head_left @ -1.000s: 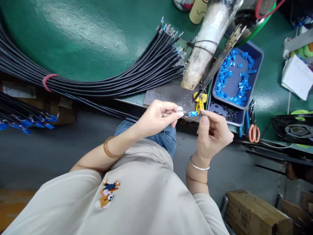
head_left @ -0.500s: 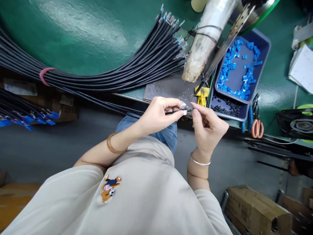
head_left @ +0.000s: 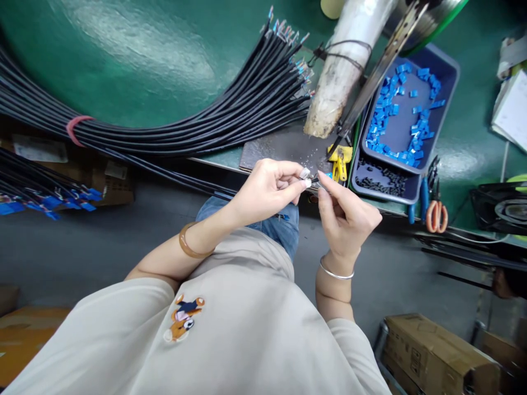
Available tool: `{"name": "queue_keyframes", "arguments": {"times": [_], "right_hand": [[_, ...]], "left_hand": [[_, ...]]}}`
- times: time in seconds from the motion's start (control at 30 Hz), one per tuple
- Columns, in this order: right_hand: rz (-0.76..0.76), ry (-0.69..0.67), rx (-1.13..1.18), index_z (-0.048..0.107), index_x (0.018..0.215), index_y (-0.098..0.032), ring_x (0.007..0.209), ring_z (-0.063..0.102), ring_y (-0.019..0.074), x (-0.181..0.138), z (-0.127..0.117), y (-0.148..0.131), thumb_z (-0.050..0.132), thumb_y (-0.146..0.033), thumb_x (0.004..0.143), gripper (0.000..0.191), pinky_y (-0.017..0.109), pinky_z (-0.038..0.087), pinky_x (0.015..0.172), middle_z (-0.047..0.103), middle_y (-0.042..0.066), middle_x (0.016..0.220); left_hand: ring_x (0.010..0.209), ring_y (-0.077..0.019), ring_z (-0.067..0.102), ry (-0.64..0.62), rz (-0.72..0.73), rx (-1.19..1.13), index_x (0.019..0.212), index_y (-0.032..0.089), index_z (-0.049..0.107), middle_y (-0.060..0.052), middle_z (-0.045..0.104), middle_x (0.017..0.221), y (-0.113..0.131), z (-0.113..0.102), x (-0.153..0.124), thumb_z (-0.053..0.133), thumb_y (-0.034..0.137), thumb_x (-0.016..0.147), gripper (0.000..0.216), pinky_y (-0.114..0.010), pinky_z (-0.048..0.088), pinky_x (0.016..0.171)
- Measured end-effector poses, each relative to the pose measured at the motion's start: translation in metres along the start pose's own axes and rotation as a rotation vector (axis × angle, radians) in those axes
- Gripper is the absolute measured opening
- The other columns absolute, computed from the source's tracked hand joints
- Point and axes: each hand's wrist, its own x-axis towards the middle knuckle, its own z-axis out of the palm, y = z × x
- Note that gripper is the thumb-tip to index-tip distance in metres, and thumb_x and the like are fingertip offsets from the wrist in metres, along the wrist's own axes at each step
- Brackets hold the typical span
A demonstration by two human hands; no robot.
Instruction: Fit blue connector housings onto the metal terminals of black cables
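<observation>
My left hand (head_left: 267, 189) pinches the end of a thin black cable (head_left: 214, 193) that runs off to the left below the bench edge. My right hand (head_left: 343, 211) is closed, its thumb and forefinger meeting the cable tip, where a small blue connector (head_left: 328, 175) shows just above the fingers. Both hands hover over my lap, just in front of a dark metal plate (head_left: 280, 151) on the green bench.
A thick bundle of black cables (head_left: 185, 123) with a pink tie curves across the bench. A blue tray (head_left: 442, 88) of blue connectors sits over a tray of black parts (head_left: 379, 184). A yellow tool (head_left: 340, 162), pliers (head_left: 434, 211), a wrapped post (head_left: 341, 71) and cardboard boxes (head_left: 436, 351) surround me.
My right hand moved left to meet my left hand at the cable tip. The blue connector, clearly between the hands a second ago, now sits mostly hidden at the fingertips.
</observation>
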Motion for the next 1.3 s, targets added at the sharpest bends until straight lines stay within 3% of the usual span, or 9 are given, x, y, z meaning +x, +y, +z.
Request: {"name": "queue_keyframes", "arguments": {"times": [0.33, 0.67, 0.97, 1.07, 1.2, 1.3], "right_hand": [[-0.017, -0.008, -0.020, 0.071, 0.115, -0.024, 0.048, 0.051, 0.0051, 0.000, 0.002, 0.003, 0.062, -0.018, 0.088, 0.029, 0.020, 0.043, 0.053, 0.068, -0.003, 0.067], [0.067, 0.011, 0.074, 0.071, 0.109, -0.023, 0.048, 0.053, 0.0044, 0.000, 0.004, 0.003, 0.064, -0.016, 0.086, 0.026, 0.019, 0.045, 0.054, 0.069, -0.004, 0.070], [0.163, -0.017, 0.163, 0.073, 0.100, -0.022, 0.045, 0.043, 0.0028, 0.001, 0.001, 0.005, 0.064, -0.018, 0.086, 0.017, 0.019, 0.036, 0.046, 0.066, -0.005, 0.068], [0.105, -0.040, 0.105, 0.073, 0.099, -0.022, 0.048, 0.047, 0.0034, 0.002, -0.001, 0.004, 0.064, -0.019, 0.086, 0.015, 0.018, 0.038, 0.049, 0.068, -0.003, 0.071], [-0.074, -0.134, -0.006, 0.072, 0.107, -0.021, 0.050, 0.047, 0.0049, 0.003, -0.001, 0.003, 0.064, -0.019, 0.087, 0.022, 0.019, 0.039, 0.055, 0.062, -0.004, 0.060], [-0.097, -0.076, -0.050, 0.069, 0.116, -0.023, 0.048, 0.043, 0.0054, 0.001, 0.000, 0.005, 0.063, -0.018, 0.088, 0.030, 0.020, 0.039, 0.055, 0.063, -0.004, 0.061]], "left_hand": [[0.049, -0.0062, 0.052, 0.010, 0.000, 0.010, 0.071, 0.012, 0.062, 0.000, 0.057, 0.056, -0.002, 0.002, 0.002, 0.059, 0.019, 0.084, 0.016, -0.018, 0.041, 0.048], [0.053, -0.0058, 0.052, 0.042, 0.023, -0.053, 0.075, 0.011, 0.065, 0.001, 0.057, 0.059, -0.008, 0.005, 0.004, 0.063, 0.017, 0.080, 0.008, -0.017, 0.042, 0.051], [0.063, -0.0080, 0.055, 0.043, 0.094, 0.010, 0.072, 0.012, 0.067, 0.000, 0.060, 0.066, -0.013, 0.006, 0.005, 0.064, 0.016, 0.077, 0.007, -0.019, 0.045, 0.059], [0.062, -0.0080, 0.054, 0.062, 0.099, 0.068, 0.071, 0.011, 0.067, 0.000, 0.060, 0.064, -0.013, 0.007, 0.005, 0.063, 0.014, 0.075, 0.006, -0.019, 0.044, 0.058], [0.055, -0.0059, 0.048, 0.059, 0.079, 0.119, 0.071, 0.011, 0.065, 0.001, 0.056, 0.058, -0.009, 0.006, 0.005, 0.059, 0.011, 0.076, 0.008, -0.017, 0.038, 0.051], [0.050, -0.0052, 0.047, 0.057, 0.044, 0.090, 0.070, 0.011, 0.063, 0.002, 0.054, 0.055, -0.006, 0.005, 0.005, 0.060, 0.013, 0.078, 0.009, -0.017, 0.035, 0.047]]}}
